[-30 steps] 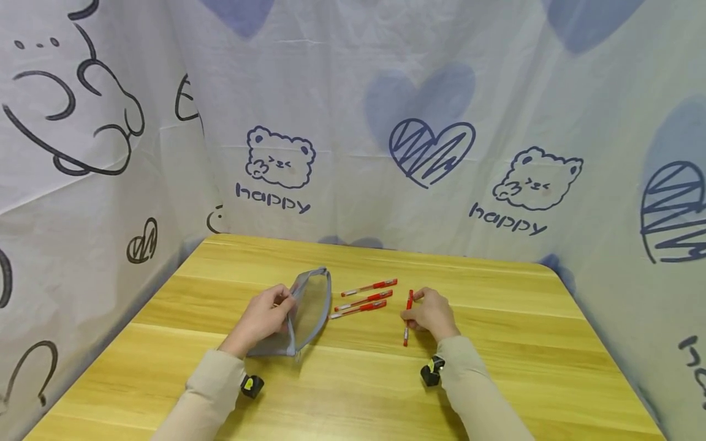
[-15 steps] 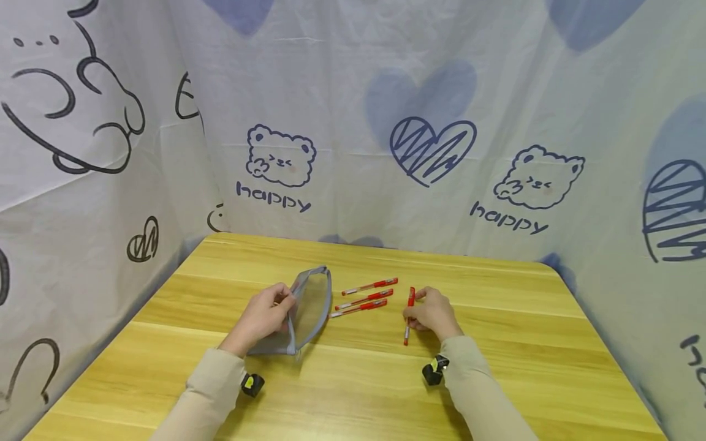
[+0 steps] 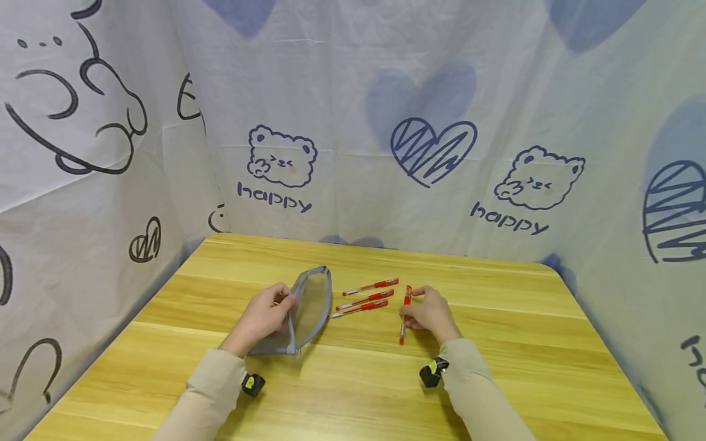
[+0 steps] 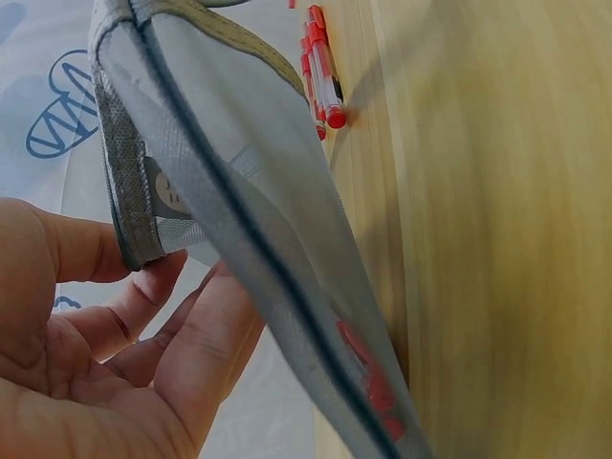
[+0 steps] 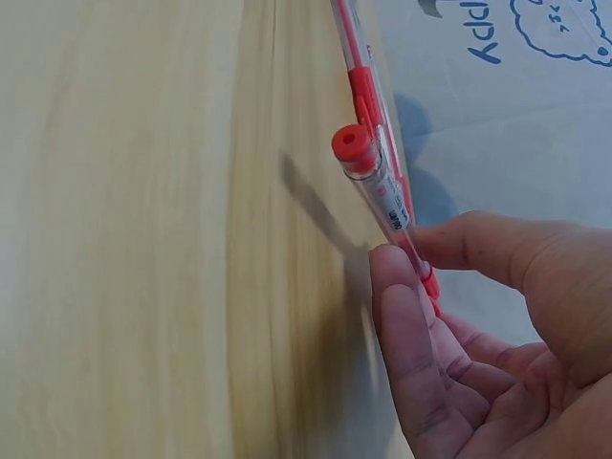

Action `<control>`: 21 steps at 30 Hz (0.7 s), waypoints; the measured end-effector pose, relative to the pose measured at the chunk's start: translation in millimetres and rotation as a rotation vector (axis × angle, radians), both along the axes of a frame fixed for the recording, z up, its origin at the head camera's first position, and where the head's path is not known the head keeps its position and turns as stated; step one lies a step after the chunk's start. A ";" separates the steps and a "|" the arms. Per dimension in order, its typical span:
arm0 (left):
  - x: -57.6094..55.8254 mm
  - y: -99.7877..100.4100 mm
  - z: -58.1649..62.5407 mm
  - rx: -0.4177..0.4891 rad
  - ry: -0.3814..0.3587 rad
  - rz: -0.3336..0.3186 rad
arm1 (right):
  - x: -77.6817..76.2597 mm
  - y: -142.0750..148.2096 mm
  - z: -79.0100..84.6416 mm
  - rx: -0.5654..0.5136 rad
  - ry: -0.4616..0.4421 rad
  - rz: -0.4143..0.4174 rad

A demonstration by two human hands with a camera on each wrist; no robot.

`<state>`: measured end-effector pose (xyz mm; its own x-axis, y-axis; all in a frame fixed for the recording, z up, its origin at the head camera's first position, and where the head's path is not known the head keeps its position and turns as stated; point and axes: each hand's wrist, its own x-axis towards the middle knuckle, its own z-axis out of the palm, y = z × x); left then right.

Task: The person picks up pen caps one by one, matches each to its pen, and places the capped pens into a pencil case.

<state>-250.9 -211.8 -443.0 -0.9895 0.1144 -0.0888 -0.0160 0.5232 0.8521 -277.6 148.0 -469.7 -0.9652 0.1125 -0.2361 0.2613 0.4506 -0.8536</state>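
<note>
My left hand (image 3: 265, 315) pinches the rim of a grey, see-through zip pouch (image 3: 313, 306), whose mouth gapes toward the right. In the left wrist view, thumb and fingertips hold the pouch's woven edge (image 4: 129, 182), and something red (image 4: 368, 378) shows low down through the sheer side. A red gel pen (image 3: 407, 298) is pinched between the thumb and fingers of my right hand (image 3: 436, 315). Its red end (image 5: 352, 145) points toward the right wrist camera, and the pen appears raised off the tabletop, casting a shadow.
Three similar red pens lie roughly side by side between pouch and right hand: a far pen (image 3: 371, 286), a middle pen (image 3: 364, 299) and a near pen (image 3: 358, 309). The wooden table (image 3: 358, 392) meets a printed cloth (image 3: 342, 202) behind and at both sides.
The pen in my right hand has shifted slightly left and tilted a little. My left hand, the pouch and the pens on the table stay as they were.
</note>
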 end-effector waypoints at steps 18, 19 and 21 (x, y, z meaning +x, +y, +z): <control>0.0 0.5 -1.1 -0.001 0.008 -0.006 | 2.2 -31.4 13.4 -0.140 0.046 0.001; 0.0 0.7 -1.4 0.000 0.007 -0.005 | 2.5 -33.7 14.0 -0.152 0.047 -0.001; 0.1 1.1 -1.8 0.003 0.008 -0.004 | 2.9 -38.0 14.6 -0.175 0.056 0.002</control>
